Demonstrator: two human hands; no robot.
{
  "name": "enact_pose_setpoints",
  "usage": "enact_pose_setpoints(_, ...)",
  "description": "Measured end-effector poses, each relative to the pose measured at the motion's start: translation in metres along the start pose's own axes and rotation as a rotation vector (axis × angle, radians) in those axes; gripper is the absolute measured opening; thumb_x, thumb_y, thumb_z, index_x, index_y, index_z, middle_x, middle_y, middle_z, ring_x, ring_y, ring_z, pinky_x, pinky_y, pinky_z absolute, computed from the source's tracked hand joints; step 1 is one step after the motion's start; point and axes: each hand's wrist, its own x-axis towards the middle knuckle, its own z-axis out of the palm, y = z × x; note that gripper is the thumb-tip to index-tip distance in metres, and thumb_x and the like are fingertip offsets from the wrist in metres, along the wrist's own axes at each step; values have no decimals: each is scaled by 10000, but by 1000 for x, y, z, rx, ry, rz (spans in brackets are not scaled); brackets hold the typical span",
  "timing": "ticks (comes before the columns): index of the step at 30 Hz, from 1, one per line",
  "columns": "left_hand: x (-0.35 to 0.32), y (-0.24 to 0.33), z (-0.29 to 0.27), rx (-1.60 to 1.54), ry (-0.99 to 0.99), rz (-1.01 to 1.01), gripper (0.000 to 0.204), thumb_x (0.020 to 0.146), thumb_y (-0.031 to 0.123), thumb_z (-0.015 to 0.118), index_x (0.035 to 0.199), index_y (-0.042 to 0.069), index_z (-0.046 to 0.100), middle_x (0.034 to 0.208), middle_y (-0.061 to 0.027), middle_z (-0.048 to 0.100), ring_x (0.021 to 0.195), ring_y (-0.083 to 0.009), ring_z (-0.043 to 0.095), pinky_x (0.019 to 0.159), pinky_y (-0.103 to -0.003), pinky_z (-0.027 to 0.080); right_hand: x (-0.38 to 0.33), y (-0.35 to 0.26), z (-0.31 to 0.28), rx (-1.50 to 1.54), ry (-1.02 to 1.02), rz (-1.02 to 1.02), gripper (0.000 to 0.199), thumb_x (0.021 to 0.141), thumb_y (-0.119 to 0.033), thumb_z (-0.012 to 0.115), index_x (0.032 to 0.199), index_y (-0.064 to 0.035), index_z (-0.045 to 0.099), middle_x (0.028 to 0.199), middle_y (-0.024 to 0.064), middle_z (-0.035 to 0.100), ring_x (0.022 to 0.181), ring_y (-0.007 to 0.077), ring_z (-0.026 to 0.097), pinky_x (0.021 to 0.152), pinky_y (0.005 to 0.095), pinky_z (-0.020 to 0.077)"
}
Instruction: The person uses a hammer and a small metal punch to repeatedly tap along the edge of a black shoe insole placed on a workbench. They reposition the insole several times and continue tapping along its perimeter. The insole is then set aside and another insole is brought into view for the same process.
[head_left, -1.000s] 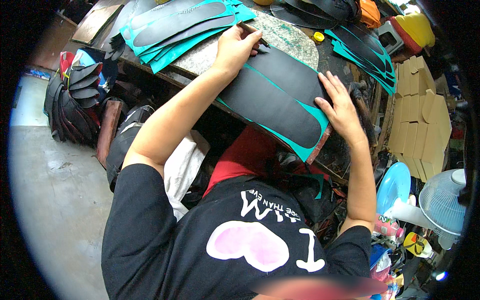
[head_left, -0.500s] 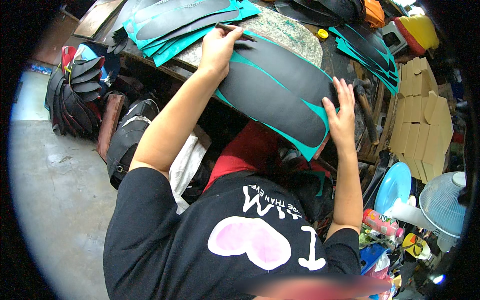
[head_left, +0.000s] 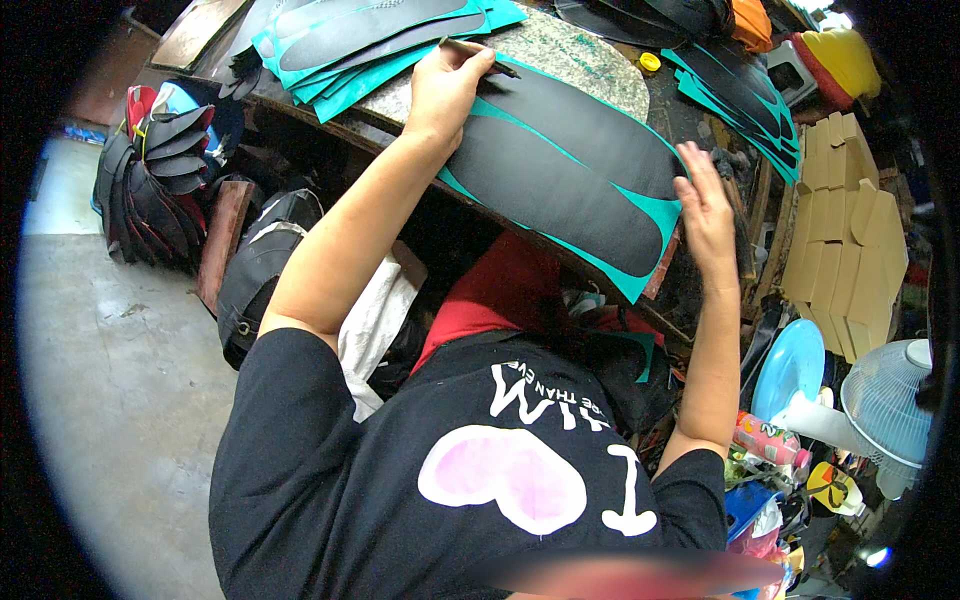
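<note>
A sheet of black and teal material [head_left: 570,210] lies in front of me at the bench edge, with long rounded black sole-like shapes on a teal backing. My left hand [head_left: 445,98] is closed at its upper left corner, around a dark slim tool [head_left: 478,53] whose exact kind I cannot make out. Beside the sheet's right end is my right hand [head_left: 707,220], fingers stretched and holding nothing. Left of the sheet, similar black and teal sheets [head_left: 375,40] are stacked. A pale, worn round slab [head_left: 590,70] shows partly behind it.
More black and teal sheets [head_left: 745,105] lie at the back right, near a yellow cap [head_left: 649,63]. Cardboard boxes [head_left: 840,240] and a fan [head_left: 885,400] stand at the right. A bundle of black curved pieces [head_left: 150,190] and a black bag [head_left: 270,270] are at the left.
My right hand has shifted right, from touching the sheet's right end to just beside it. My left hand still holds the tool at the upper left corner.
</note>
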Motion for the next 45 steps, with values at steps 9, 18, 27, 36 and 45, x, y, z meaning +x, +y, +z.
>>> enact_pose_setpoints(9,5,13,15,102,-55,201,118,906,134,709,965,35,683,866,-14,667,799,-87,619,724,-239,513,-18,33,-43,-573,82,540,479,974,-321,589,1350,-28,540,1227,166,628,1131,303,598,955,422,467)
enact_pose_setpoints(18,16,-13,29,142,-154,8,118,906,80,688,962,-20,661,856,-82,710,754,-126,697,668,-232,582,9,-46,-23,475,193,314,387,983,-262,633,1325,-85,601,863,25,662,673,60,564,607,217,464)
enact_pose_setpoints(27,18,-5,35,711,-175,380,188,888,157,702,994,5,664,851,-129,722,770,-212,716,712,-314,572,55,-133,-42,320,357,-91,353,990,-220,623,1325,-108,617,806,10,652,629,26,542,564,194,463)
enact_pose_setpoints(36,7,-14,56,901,-58,626,152,876,185,651,915,41,624,770,-212,670,751,-394,671,698,-462,542,45,-99,-11,-148,246,148,421,970,-433,585,1331,-218,600,1107,164,700,990,364,681,814,398,537)
enact_pose_setpoints(45,20,-25,43,354,-174,131,186,884,144,712,982,-7,666,854,-119,735,723,-168,725,672,-290,571,40,-98,-27,-7,294,108,400,954,-361,642,1292,-147,636,1125,159,705,1010,294,704,848,357,530)
